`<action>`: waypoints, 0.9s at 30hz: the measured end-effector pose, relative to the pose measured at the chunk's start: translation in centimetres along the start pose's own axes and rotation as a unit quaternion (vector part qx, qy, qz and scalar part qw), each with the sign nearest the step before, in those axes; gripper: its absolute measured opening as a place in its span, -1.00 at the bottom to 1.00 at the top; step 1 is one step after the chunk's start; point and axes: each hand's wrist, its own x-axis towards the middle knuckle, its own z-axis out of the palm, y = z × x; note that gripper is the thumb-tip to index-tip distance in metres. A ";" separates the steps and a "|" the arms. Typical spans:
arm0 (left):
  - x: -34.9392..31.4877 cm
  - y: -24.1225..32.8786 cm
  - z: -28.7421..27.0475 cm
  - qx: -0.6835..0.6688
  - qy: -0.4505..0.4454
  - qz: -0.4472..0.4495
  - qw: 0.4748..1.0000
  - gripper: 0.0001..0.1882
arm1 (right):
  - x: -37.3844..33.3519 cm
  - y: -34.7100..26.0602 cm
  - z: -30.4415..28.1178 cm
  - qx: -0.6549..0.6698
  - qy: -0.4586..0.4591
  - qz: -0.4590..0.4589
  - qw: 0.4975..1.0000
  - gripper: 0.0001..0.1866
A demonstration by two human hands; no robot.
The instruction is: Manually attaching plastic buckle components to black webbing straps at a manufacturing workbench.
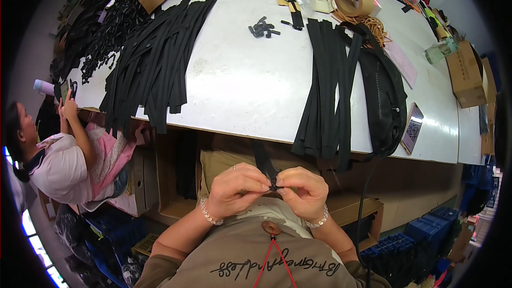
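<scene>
In front of my chest, just off the table's near edge, my left hand [238, 191] and my right hand [304, 192] come together, thumbs and fingertips pinched. Between them is the end of a black webbing strap [263, 159], whose other end runs up towards the table edge. A small dark piece [274, 186] shows where the fingertips meet; its exact shape is mostly hidden. On the white table [240, 90] lie a big pile of black straps [160, 58] to the left and a smaller bundle [325, 90] to the right. Several small black plastic pieces [263, 28] sit further back.
A black bag [381, 96] and a phone [412, 128] lie at the right. Behind them are a tape roll [353, 1] and tan cord [373, 26]. A co-worker [64, 160] sits at the left, holding a phone. Cardboard boxes [468, 74] stand far right.
</scene>
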 end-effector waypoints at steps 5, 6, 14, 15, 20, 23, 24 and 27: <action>0.6 0.7 0.2 0.028 0.002 -0.010 1.000 -0.75 | 0.1 -0.3 -0.1 -0.017 -0.001 -0.006 1.000 -0.85; 0.5 0.6 0.2 0.029 0.002 -0.010 1.000 -0.75 | 0.1 -0.4 -0.2 -0.017 -0.001 -0.006 1.000 -0.85; 0.4 0.7 -0.1 0.042 -0.023 0.019 0.999 -0.72 | 0.0 -0.5 -0.2 -0.031 -0.010 -0.040 0.999 -0.85; 0.4 0.7 -0.1 0.042 -0.023 0.019 0.999 -0.72 | 0.0 -0.5 -0.2 -0.032 -0.010 -0.040 0.999 -0.85; 0.1 0.7 0.3 0.015 0.000 0.016 1.000 -0.70 | -0.2 -0.3 -0.2 -0.020 -0.008 -0.053 0.998 -0.83; 0.2 0.9 0.6 0.025 0.003 -0.003 1.000 -0.71 | -0.1 -0.6 -0.1 -0.016 -0.008 -0.013 1.000 -0.86; 0.2 0.9 0.6 0.025 0.002 -0.003 1.000 -0.71 | 0.0 -0.5 0.0 -0.016 -0.008 -0.013 1.000 -0.86; -0.2 0.8 0.9 -0.007 -0.004 -0.113 0.994 -0.73 | 0.1 -0.3 0.0 0.074 -0.009 0.100 0.992 -0.93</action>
